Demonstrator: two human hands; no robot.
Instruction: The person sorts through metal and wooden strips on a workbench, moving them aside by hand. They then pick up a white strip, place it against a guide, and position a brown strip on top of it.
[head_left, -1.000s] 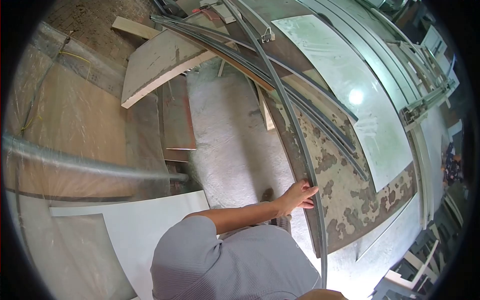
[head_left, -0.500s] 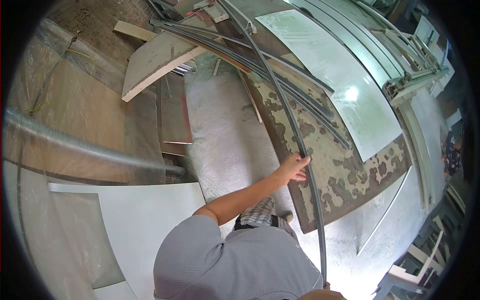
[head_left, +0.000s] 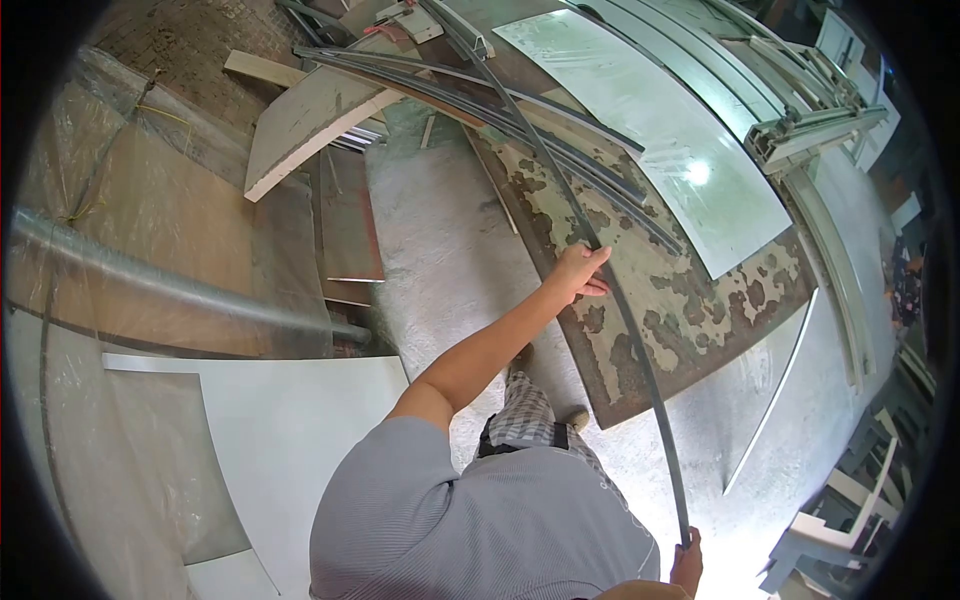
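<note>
Concrete floor [head_left: 430,230] stretched pale and glaring beneath a worktable [head_left: 690,350] whose patchy, worn top lay under a glossy white sheet [head_left: 680,160] and a bundle of dark strips [head_left: 645,218]. Shadow around the lens blacked out the corners, and a patterned shape [head_left: 906,285] at the far right was too blurred to identify. Clear plastic [head_left: 190,250] veiled the panels at left. One long dark strip [head_left: 637,345] ran diagonally over the table's near edge; its far end was lost among other lengths near the top of the view. The person's left hand [head_left: 578,270] gripped it partway along, thumb and fingers at its edge, some fingertips hard to make out. Well apart, the right hand [head_left: 687,565] closed on the strip's near end, beyond the table, most of its fingers hidden and the forearm cut off below.
</note>
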